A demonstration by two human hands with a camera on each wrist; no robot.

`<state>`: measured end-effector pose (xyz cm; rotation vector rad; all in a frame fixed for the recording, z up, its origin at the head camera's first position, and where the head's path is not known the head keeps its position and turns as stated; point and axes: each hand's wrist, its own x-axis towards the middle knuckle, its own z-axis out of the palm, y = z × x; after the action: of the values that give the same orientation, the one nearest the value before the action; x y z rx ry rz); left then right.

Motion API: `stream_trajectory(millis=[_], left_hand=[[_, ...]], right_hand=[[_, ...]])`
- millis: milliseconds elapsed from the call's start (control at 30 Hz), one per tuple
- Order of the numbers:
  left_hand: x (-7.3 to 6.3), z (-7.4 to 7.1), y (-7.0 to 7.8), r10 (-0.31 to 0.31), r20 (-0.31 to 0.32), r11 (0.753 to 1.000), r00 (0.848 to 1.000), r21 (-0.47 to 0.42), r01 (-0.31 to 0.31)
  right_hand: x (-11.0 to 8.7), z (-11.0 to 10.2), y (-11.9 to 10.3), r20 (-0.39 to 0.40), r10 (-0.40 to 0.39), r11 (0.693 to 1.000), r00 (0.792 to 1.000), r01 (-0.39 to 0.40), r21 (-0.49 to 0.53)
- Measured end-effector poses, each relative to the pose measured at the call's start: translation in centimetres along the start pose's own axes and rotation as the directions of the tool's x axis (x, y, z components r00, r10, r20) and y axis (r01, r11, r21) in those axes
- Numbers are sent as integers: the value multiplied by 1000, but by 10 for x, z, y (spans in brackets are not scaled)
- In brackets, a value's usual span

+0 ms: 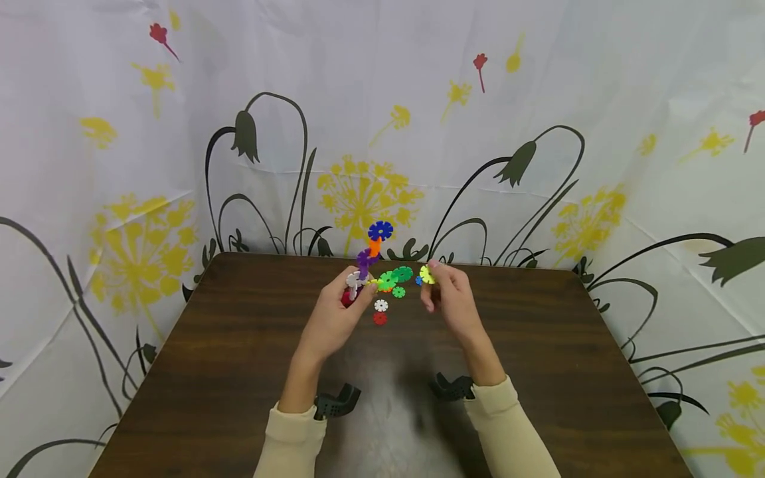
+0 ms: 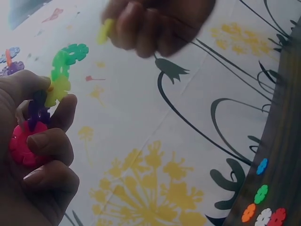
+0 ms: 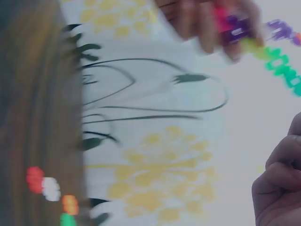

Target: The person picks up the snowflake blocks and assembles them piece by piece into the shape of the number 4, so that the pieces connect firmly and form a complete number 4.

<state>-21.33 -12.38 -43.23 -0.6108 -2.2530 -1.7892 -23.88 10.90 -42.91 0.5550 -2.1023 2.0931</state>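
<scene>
My left hand (image 1: 331, 315) grips a joined cluster of notched plastic snowflake discs. One branch rises through purple and orange pieces to a dark blue disc (image 1: 380, 231). Another points right, from a yellow disc (image 2: 59, 89) to a green disc (image 1: 402, 273) at its tip. A pink-red disc (image 2: 23, 148) sits against the curled fingers in the left wrist view. Just right of the green tip, apart from it, my right hand (image 1: 457, 302) pinches a single yellow disc (image 1: 427, 275) between thumb and finger. In the right wrist view that disc is hidden.
Loose discs lie on the dark wooden table (image 1: 239, 372) beyond the hands: red (image 1: 380, 318), white (image 1: 380, 305), green (image 1: 398, 292), blue (image 1: 419, 281) and orange (image 2: 249, 213). A flower-patterned cloth (image 1: 382, 99) hangs behind the table and at both sides.
</scene>
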Motion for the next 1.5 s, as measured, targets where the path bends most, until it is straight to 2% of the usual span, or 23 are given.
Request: stream_trajectory(millis=[67, 167, 367, 533, 733, 833, 933, 1000, 1133, 1267, 1500], left_hand=[[0, 0, 1, -4, 9, 1000, 1000, 16, 4], [0, 1, 3, -5, 26, 1000, 1000, 24, 5], [1, 4, 0, 2, 41, 999, 999, 45, -4], [2, 7, 0, -7, 60, 999, 998, 46, 4], [3, 7, 1, -12, 106, 999, 994, 38, 8], [4, 6, 0, -6, 121, 999, 993, 45, 0], [3, 5, 0, -7, 142, 998, 990, 56, -1], [1, 5, 0, -18, 165, 998, 986, 65, 7], [-1, 4, -2, -23, 197, 997, 980, 74, 8], [-1, 4, -3, 1, 180, 996, 984, 83, -16], [1, 1, -2, 10, 167, 995, 986, 101, -27]], right_hand=[[1, -3, -14, 12, -33, 999, 999, 34, -15], [2, -6, -24, 46, -27, 998, 999, 30, -50], [-1, -8, -24, 51, 19, 993, 999, -13, -119], [-1, -12, -26, 88, 63, 993, 994, -53, -105], [1, -20, -26, 189, 123, 990, 974, -107, -97], [1, -23, -27, 244, 139, 986, 960, -112, -124], [-1, -22, -27, 267, 151, 981, 952, -110, -162], [-4, -21, -27, 268, 160, 976, 950, -111, -189], [-9, -15, -24, 230, 158, 967, 960, -103, -232], [-10, -9, -22, 183, 144, 963, 972, -96, -251], [-10, -3, -15, 154, 146, 969, 977, -110, -223]])
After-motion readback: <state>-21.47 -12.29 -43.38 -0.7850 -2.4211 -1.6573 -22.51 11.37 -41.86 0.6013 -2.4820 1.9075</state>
